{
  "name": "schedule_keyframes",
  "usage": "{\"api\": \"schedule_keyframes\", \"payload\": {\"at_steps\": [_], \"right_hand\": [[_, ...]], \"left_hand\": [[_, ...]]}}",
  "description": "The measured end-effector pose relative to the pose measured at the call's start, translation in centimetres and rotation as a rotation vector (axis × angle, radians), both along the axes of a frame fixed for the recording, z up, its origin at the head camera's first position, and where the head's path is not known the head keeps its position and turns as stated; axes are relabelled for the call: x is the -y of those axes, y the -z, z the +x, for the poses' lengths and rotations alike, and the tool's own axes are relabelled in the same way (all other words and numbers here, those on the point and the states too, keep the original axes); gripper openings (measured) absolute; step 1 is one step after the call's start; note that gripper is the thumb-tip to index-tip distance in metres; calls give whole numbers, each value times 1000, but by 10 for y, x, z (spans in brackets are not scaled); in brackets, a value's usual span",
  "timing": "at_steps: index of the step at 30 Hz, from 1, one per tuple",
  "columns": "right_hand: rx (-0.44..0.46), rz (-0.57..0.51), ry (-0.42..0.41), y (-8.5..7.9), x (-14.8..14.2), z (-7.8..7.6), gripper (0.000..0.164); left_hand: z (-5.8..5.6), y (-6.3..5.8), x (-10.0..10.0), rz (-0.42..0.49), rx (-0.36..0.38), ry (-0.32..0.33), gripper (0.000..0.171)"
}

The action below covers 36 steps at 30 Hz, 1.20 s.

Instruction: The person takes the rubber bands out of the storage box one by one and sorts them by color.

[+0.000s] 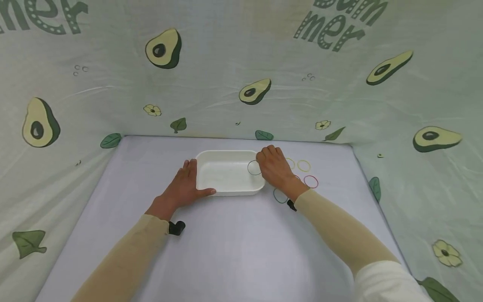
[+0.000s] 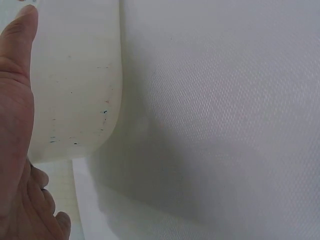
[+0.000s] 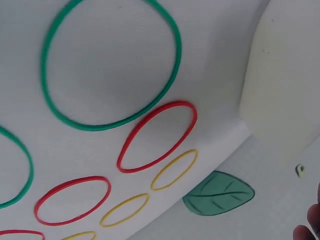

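Observation:
A shallow white tray [image 1: 230,188] lies on the white table. My left hand [image 1: 183,186] rests against its left end, fingers extended along that end and thumb [image 2: 15,55] straight along the near side. At the right end, the curled fingers of my right hand [image 1: 274,167] pinch a thin dark rubber band [image 1: 247,167], which hangs over the tray's inside. Where the fingertips meet the band is hidden. Beneath and beside the right forearm lie green [image 3: 178,55], red [image 3: 120,159] and yellow [image 3: 153,186] rubber bands on the table.
The white tabletop [image 1: 234,243] ends at a hanging cloth [image 1: 211,96] printed with avocados and leaves at the back and both sides. Dark wrist-worn pieces [image 1: 176,228] stick out from both wrists. The bands lie in loose rows right of the tray.

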State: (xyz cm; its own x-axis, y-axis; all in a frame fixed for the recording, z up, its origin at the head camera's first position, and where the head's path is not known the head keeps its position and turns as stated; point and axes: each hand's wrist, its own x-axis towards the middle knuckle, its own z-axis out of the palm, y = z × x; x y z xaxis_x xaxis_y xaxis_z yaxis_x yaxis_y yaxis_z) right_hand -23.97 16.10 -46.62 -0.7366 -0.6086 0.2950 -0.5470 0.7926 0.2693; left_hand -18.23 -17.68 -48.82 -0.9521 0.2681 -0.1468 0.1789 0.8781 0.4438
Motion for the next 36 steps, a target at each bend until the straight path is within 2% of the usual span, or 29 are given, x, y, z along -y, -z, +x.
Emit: {"api": "schedule_keyframes", "payload": {"at_steps": [11, 18, 23, 30, 36], "right_hand": [[26, -134, 83, 2, -64, 22, 12], [-20, -206, 104, 11, -114, 43, 5], [4, -192, 157, 19, -144, 59, 3], [99, -138, 232, 36, -173, 81, 4], [133, -101, 280, 47, -187, 88, 10]], "left_hand": [[2, -3, -1, 7, 11, -1, 133], [1, -3, -2, -9, 22, -2, 135], [2, -4, -2, -12, 28, 1, 135], [4, -6, -2, -15, 32, 0, 135], [4, -5, -3, -17, 20, -4, 135]]}}
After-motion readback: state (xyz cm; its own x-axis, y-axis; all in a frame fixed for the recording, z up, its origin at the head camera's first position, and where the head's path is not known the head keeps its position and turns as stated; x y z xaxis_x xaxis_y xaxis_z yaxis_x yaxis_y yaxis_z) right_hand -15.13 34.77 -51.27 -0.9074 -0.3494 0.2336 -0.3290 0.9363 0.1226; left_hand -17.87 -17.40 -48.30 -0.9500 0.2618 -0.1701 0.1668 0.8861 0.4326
